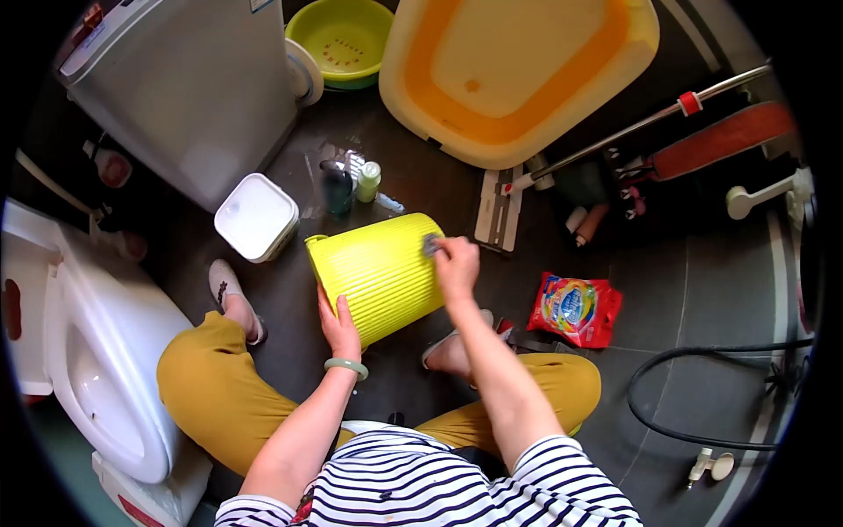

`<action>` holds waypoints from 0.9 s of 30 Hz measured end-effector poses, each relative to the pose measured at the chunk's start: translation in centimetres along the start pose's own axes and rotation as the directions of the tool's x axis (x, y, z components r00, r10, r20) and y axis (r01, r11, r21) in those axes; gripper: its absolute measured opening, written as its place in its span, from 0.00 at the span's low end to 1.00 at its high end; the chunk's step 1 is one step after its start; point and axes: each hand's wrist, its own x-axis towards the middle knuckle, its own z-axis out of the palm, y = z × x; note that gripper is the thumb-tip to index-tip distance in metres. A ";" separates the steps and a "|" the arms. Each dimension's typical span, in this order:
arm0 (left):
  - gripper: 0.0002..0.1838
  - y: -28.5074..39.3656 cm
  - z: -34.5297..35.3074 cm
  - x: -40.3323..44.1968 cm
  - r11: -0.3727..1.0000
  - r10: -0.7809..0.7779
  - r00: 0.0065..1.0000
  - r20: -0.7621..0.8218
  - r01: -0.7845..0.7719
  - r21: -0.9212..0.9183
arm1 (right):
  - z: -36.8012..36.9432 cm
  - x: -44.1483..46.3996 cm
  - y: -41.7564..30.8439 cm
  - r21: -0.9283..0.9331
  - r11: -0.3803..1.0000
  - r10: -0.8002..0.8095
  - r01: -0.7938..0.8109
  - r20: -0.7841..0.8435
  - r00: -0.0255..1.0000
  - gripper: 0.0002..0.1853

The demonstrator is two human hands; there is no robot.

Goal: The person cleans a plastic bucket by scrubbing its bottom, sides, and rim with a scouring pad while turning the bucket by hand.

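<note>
A yellow ribbed bin (378, 279) lies tilted on its side above the dark floor, between my knees. My left hand (340, 329) is on its lower left side, near the rim, with the thumb along the ribs and the other fingers partly hidden; a pale green bangle circles that wrist. At the bin's right end, my right hand (457, 265) pinches a small grey scrubber (431, 245) against the yellow surface. Beyond the bin, a dark bottle (335, 187) and a light green bottle (368, 181) stand close together.
A white square tub (256, 217) stands left of the bin, a toilet (110, 395) at far left. A red packet (576, 309) and a black hose (650, 422) lie right. Behind are a grey appliance (189, 97), green basins (341, 39), an orange-and-white tub (518, 132) and a floor drain (498, 211).
</note>
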 end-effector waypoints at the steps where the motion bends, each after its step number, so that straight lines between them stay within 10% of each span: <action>1: 0.28 0.1 0.1 -0.2 1.000 -0.013 1.000 -0.004 0.013 -0.013 | 0.6 -1.2 -1.3 0.044 0.997 -0.059 0.058 0.028 0.998 0.08; 6: 0.27 0.0 0.0 -0.2 1.000 -0.002 1.000 -0.015 0.002 0.009 | 5.9 -3.9 6.6 0.142 0.974 -0.191 0.176 0.098 0.977 0.08; 10: 0.27 0.3 0.3 0.4 0.999 -0.029 1.000 0.006 0.029 -0.017 | 2.9 -1.0 6.4 -0.020 0.997 0.076 -0.076 -0.020 0.997 0.07; 15: 0.27 -0.6 0.0 -0.2 1.000 -0.017 1.000 -0.015 0.017 -0.015 | 2.6 -2.8 1.7 0.092 0.983 -0.169 0.158 0.134 0.976 0.08; 20: 0.27 -0.2 0.2 0.3 1.000 -0.015 1.000 -0.011 0.015 -0.003 | 2.6 -0.1 6.5 -0.115 0.990 0.074 -0.076 -0.020 0.997 0.08; 27: 0.28 -0.6 -0.1 0.3 1.000 -0.018 1.000 -0.008 0.018 0.014 | 2.7 -3.2 1.0 0.095 0.977 -0.196 0.189 0.068 0.978 0.08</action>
